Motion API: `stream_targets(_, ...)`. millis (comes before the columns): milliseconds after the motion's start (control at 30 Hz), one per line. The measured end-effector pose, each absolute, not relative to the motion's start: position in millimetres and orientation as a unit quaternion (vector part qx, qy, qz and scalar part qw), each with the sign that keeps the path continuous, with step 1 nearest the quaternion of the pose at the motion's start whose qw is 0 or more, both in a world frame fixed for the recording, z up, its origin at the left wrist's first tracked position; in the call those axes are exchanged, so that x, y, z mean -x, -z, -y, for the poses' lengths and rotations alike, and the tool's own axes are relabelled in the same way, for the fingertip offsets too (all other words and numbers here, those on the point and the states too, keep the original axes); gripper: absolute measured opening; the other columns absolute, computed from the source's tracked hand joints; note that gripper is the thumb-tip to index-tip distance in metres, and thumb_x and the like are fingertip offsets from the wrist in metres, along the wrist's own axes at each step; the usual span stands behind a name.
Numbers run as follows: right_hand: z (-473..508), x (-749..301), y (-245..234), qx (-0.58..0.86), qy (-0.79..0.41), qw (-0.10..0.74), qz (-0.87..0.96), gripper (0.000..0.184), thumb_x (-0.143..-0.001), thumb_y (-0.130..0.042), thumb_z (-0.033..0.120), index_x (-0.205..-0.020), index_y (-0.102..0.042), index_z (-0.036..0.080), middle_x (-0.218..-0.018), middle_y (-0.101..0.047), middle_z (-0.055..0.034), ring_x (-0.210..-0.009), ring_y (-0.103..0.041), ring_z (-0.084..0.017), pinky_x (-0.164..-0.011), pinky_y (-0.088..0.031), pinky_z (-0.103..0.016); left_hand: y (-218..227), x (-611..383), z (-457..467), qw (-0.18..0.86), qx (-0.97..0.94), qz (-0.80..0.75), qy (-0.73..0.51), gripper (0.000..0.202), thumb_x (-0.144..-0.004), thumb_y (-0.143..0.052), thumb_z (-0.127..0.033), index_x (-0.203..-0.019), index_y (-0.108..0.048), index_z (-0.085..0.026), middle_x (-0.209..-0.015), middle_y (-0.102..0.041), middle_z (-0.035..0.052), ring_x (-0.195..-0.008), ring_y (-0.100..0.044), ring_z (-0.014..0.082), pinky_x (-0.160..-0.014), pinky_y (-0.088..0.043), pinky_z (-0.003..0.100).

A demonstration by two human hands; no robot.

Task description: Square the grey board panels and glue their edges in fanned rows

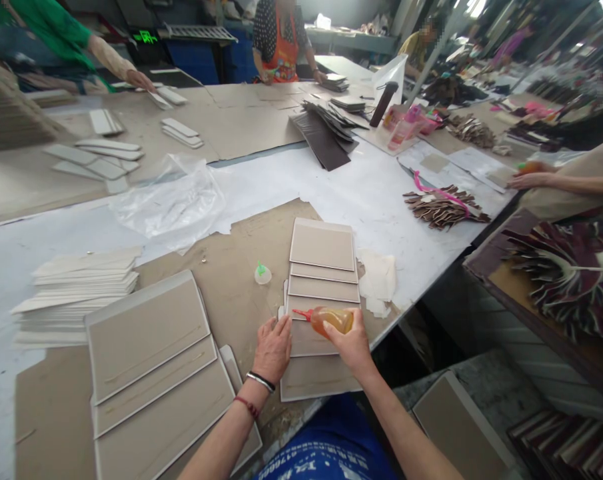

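In my right hand [352,343] is a squeeze bottle [325,321] of amber liquid, tilted nearly flat. Its red nozzle points left over a row of overlapping grey-beige panels [324,287] with pale edges. A faint streak of liquid shows on the nearest panel of that row. My left hand [274,348] rests at the row's left edge, palm down with fingers outstretched and holding nothing. To the left lie larger overlapping panels [148,333] with amber lines across them. A small round container with a green tip [262,273] stands on the brown cardboard [231,267] between both groups.
A stack of white strips [78,297] lies at left, with clear plastic film [171,200] behind it. White cloth [378,277] lies right of the panels. Dark sheets [326,133] and a bundle of brown strips [446,205] sit farther back. Co-workers' hands [140,80] work across the table.
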State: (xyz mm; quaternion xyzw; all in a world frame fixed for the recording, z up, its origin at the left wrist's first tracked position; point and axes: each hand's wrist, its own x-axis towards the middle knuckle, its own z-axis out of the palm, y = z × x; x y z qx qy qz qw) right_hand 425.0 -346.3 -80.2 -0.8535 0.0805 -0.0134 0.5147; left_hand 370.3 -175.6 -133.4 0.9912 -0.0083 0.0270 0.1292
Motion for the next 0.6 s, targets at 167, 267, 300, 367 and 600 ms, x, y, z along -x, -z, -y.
stream_targets(167,358,-424,77,0.872,0.014,0.483,-0.079,0.038,-0.061,-0.063,0.036,-0.090,-0.041,0.024,-0.080,-0.052,0.0004,-0.075,-0.056,-0.020,-0.070,-0.047,-0.034,133,-370,175,0.126,-0.992,0.008,-0.023,0.038,-0.083,-0.042,-0.018,-0.120,-0.051,-0.018,-0.124,-0.054,0.0031,-0.106,-0.045,0.0263,-0.091,-0.038,0.042)
stream_targets(267,368,-423,76,0.887,0.019,0.454,-0.086,0.038,-0.062,-0.062,0.036,-0.091,-0.040,0.024,-0.083,-0.051,-0.0003,-0.077,-0.055,-0.020,-0.072,-0.047,-0.035,133,-369,176,0.124,-0.992,0.007,-0.023,0.038,-0.083,-0.042,-0.018,-0.120,-0.051,-0.018,-0.124,-0.054,0.0035,-0.105,-0.046,0.0260,-0.091,-0.038,0.042)
stream_targets(300,371,-423,76,0.889,0.022,0.449,-0.088,0.038,-0.062,-0.062,0.036,-0.091,-0.040,0.023,-0.084,-0.051,-0.0004,-0.078,-0.055,-0.020,-0.072,-0.047,-0.036,133,-369,176,0.124,-0.992,0.006,-0.024,0.038,-0.083,-0.042,-0.018,-0.120,-0.051,-0.018,-0.123,-0.054,0.0039,-0.104,-0.046,0.0258,-0.091,-0.038,0.042)
stream_targets(367,379,-422,76,0.892,0.030,0.442,-0.090,0.037,-0.062,-0.061,0.035,-0.091,-0.040,0.023,-0.084,-0.050,-0.0004,-0.077,-0.054,-0.020,-0.073,-0.046,-0.036,133,-369,177,0.123,-0.992,0.005,-0.027,0.038,-0.083,-0.042,-0.019,-0.120,-0.051,-0.019,-0.123,-0.055,0.0049,-0.104,-0.047,0.0255,-0.090,-0.039,0.043)
stream_targets(600,409,-420,76,0.902,0.072,0.411,-0.106,0.037,-0.063,-0.062,0.035,-0.089,-0.039,0.023,-0.086,-0.047,-0.0017,-0.077,-0.052,-0.020,-0.072,-0.046,-0.035,133,-370,176,0.118,-0.992,0.009,-0.034,0.037,-0.082,-0.043,-0.019,-0.118,-0.053,-0.019,-0.120,-0.056,0.0061,-0.102,-0.048,0.0256,-0.087,-0.040,0.043)
